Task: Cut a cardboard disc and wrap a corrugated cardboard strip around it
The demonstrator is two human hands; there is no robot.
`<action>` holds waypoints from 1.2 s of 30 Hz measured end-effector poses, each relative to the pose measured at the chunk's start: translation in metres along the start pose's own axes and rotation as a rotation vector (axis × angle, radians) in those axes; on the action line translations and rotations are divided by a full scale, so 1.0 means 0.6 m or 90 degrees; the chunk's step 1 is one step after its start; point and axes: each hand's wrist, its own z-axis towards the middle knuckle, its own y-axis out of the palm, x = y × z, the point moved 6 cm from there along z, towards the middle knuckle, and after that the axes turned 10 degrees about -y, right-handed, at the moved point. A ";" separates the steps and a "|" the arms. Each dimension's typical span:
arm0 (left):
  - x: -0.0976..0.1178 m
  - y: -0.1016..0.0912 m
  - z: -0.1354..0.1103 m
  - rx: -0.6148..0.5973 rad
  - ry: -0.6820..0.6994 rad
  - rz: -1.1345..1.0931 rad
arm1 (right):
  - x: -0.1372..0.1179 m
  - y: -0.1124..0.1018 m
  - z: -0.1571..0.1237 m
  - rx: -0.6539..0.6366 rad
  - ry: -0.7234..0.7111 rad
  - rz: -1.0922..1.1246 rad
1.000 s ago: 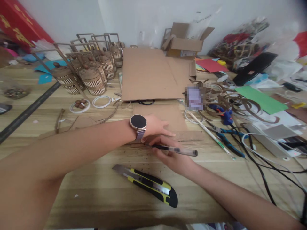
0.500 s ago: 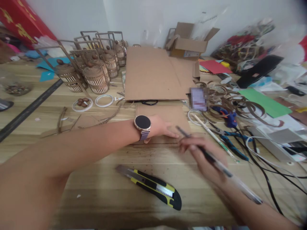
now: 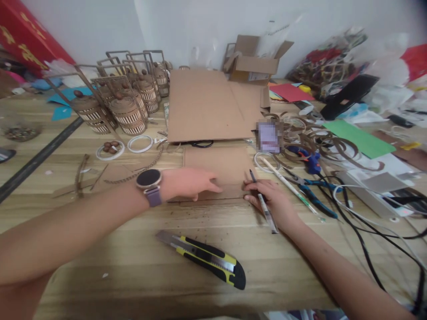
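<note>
My left hand (image 3: 190,183), with a round dark watch on its wrist, lies over the left part of a small cardboard piece (image 3: 216,162), fingers stretched out. At the right edge of that piece is my right hand (image 3: 271,198), holding a pen (image 3: 265,209) between its fingers. The pen's dark tip points away from me, and the thumb and fingertips are at the cardboard's edge. A yellow and black utility knife (image 3: 208,260) lies nearer to me with its blade out to the left.
A large cardboard sheet (image 3: 207,106) lies behind. Small slatted lanterns (image 3: 128,115) stand back left. To the right are blue-handled pliers (image 3: 318,200), a glue gun (image 3: 312,162), brown curled strips (image 3: 347,149) and black cables (image 3: 363,249). An open carton (image 3: 255,64) stands by the wall.
My left hand has slid left across the cardboard. My right hand has come down to the cardboard's right edge, and the pen has swung steeper. The view has shifted slightly.
</note>
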 end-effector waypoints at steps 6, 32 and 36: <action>-0.007 0.014 -0.050 -0.008 0.003 0.029 | 0.004 0.001 0.001 -0.002 0.003 0.001; -0.004 0.017 -0.042 -0.009 0.030 0.072 | 0.000 -0.001 0.003 -0.001 -0.004 -0.005; -0.004 0.006 -0.032 -0.027 0.009 0.051 | 0.001 0.000 0.002 0.006 0.001 -0.009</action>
